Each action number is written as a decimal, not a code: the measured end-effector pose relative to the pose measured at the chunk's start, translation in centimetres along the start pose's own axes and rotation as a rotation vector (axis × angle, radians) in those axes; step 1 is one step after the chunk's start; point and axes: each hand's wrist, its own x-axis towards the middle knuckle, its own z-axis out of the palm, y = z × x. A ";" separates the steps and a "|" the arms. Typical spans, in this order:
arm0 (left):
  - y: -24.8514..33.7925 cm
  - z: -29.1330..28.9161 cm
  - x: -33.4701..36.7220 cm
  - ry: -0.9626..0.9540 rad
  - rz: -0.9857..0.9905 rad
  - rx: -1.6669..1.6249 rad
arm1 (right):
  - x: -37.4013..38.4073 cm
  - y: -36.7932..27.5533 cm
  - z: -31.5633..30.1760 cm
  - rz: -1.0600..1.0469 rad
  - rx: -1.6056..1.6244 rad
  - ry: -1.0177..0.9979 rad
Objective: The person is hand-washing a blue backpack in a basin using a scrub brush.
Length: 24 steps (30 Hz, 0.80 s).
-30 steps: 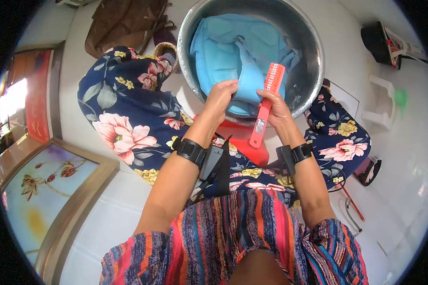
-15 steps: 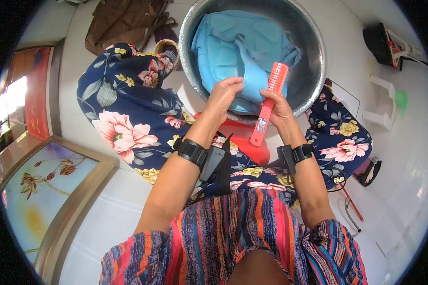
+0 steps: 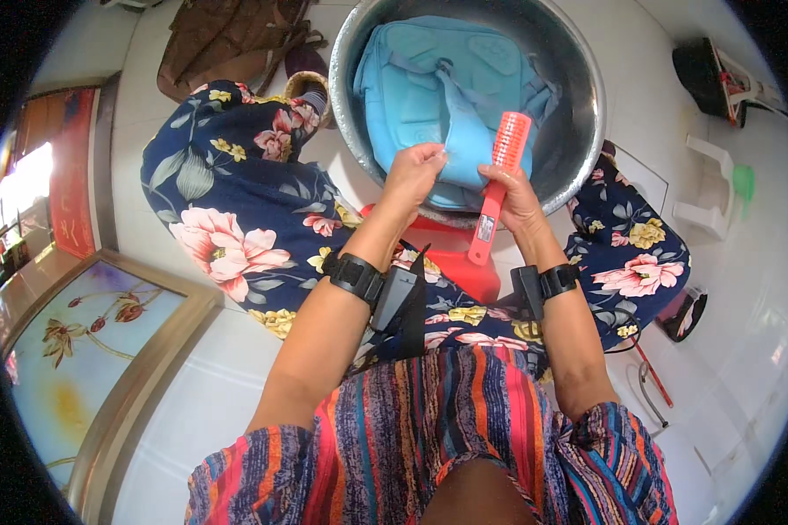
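A light blue backpack (image 3: 411,96) lies in a round metal basin (image 3: 573,114) between my knees. My left hand (image 3: 413,178) is closed, pinching the edge of the backpack's blue strap (image 3: 466,136) between thumb and fingers. My right hand (image 3: 518,197) is wrapped round a red brush (image 3: 511,140), its bristled head pointing away from me and its handle end sticking out below the hand. The strap stretches between the two hands over the basin's near side. The right fingertips under the brush are partly hidden.
A red plastic object (image 3: 473,278) stands partly under the basin's near rim. A brown bag (image 3: 223,44) lies at the far left, and a framed flower picture (image 3: 105,341) leans at the left. To the right are a white stool (image 3: 714,188) and a black sandal (image 3: 687,313).
My hands hold nearly the same pose on the strap and brush. The brush handle has swung slightly, its lower end shifting a little to the right and up.
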 end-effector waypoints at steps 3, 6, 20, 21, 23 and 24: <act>0.3 0.2 -0.1 0.009 -0.031 -0.003 | -0.2 -0.1 0.1 0.002 -0.008 0.018; 1.4 0.4 0.0 0.032 -0.141 0.078 | -0.4 -0.5 0.1 -0.006 0.000 -0.038; -0.6 -0.7 4.0 -0.221 -0.245 -0.774 | -1.0 -2.4 7.7 -0.619 -1.503 0.170; 0.3 -0.1 3.2 -0.140 -0.199 -0.758 | -1.3 -2.3 8.4 -0.596 -1.682 0.175; -0.8 -1.2 4.3 -0.256 -0.107 -0.983 | -1.6 -0.9 7.8 -0.582 -1.741 0.101; -0.7 -1.2 4.3 -0.239 -0.118 -0.977 | -1.7 0.3 7.0 -0.563 -1.771 0.075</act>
